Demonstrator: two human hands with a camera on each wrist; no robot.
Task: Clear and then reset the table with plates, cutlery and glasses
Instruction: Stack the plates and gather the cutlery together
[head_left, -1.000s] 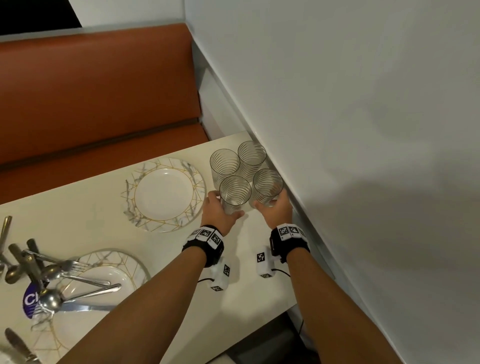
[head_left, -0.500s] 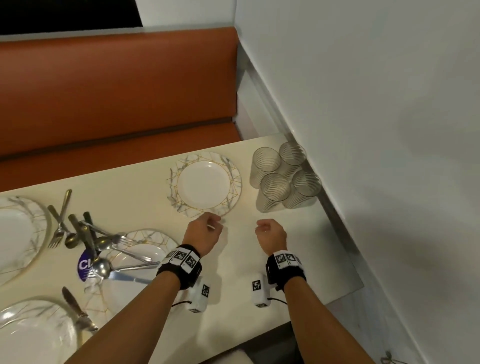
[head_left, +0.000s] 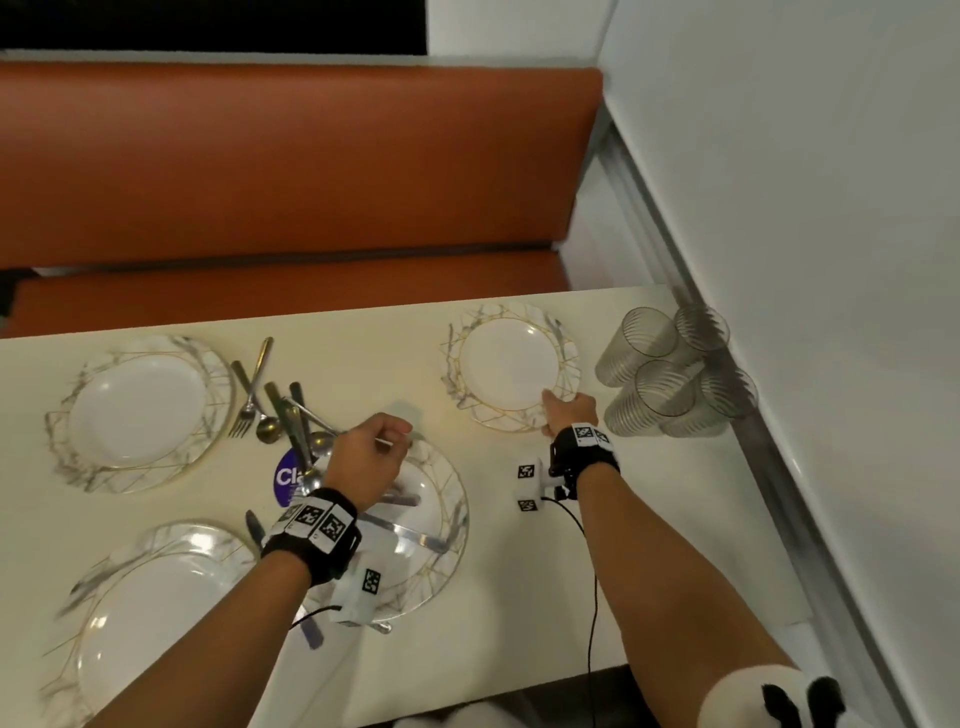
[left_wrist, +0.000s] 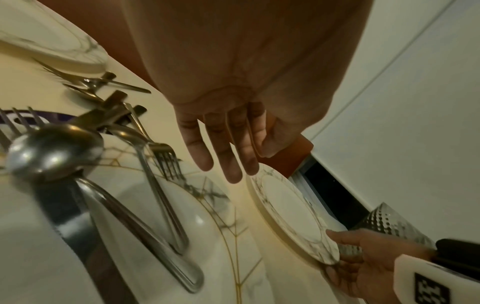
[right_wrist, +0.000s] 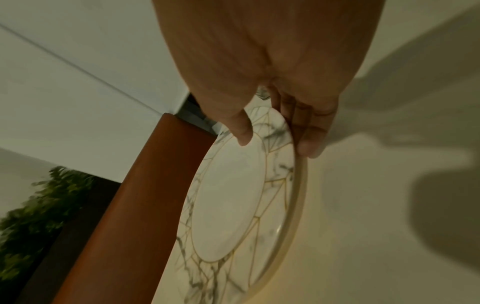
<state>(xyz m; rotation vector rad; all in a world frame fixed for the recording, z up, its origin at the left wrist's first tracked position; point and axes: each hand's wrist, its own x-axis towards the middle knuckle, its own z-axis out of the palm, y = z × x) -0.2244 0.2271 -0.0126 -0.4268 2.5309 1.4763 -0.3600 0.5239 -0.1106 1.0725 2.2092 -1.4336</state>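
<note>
Withdrawn from the glasses (head_left: 675, 371), right hand (head_left: 566, 413) pinches the plate (head_left: 511, 366) rim; left hand (head_left: 366, 460) hangs slack.

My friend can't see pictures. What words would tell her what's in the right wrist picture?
A right hand pinches the near rim of a white marbled plate with gold lines, thumb on top and fingers at the edge. The plate lies on a cream table, with an orange bench back beyond it.

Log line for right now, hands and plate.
right hand: grips small plate rim, thumb on top | left hand: open, above cutlery plate | glasses: by wall
</note>
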